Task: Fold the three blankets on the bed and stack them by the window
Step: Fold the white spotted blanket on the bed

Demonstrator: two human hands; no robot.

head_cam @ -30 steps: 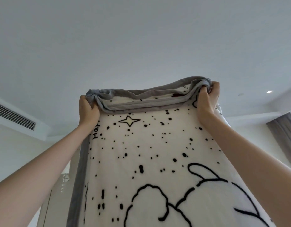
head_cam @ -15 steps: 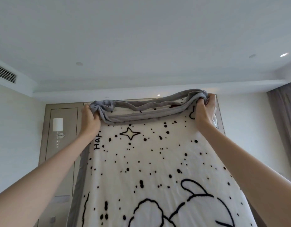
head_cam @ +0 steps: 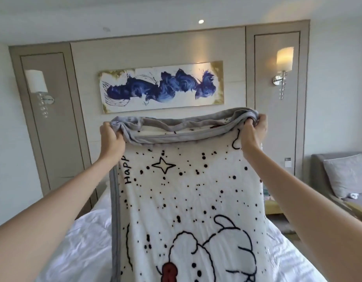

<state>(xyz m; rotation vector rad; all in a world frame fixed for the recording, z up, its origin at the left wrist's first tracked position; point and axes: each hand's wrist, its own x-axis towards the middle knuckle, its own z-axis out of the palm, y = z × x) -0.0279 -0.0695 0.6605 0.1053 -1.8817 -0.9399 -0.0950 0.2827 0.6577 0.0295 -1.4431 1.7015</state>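
You are holding the white cartoon-print blanket (head_cam: pixel 188 200) up over the bed (head_cam: pixel 78 237), already doubled. Your left hand (head_cam: pixel 111 140) and right hand (head_cam: pixel 252 135) are each gripping a bunched top corner, fingers closed. Judged step: folding. Next move calls for lowering it flat and halving again.

Both bare arms extended forward and upward, elbows nearly straight. Left hand (head_cam: pixel 111 139) clenched, fingers (head_cam: pixel 119 136) curled inward over a gathered blanket (head_cam: pixel 188 196) edge. Right hand (head_cam: pixel 252 133) likewise clenched, thumb above the fingers, pinching the opposite corner at matching height.
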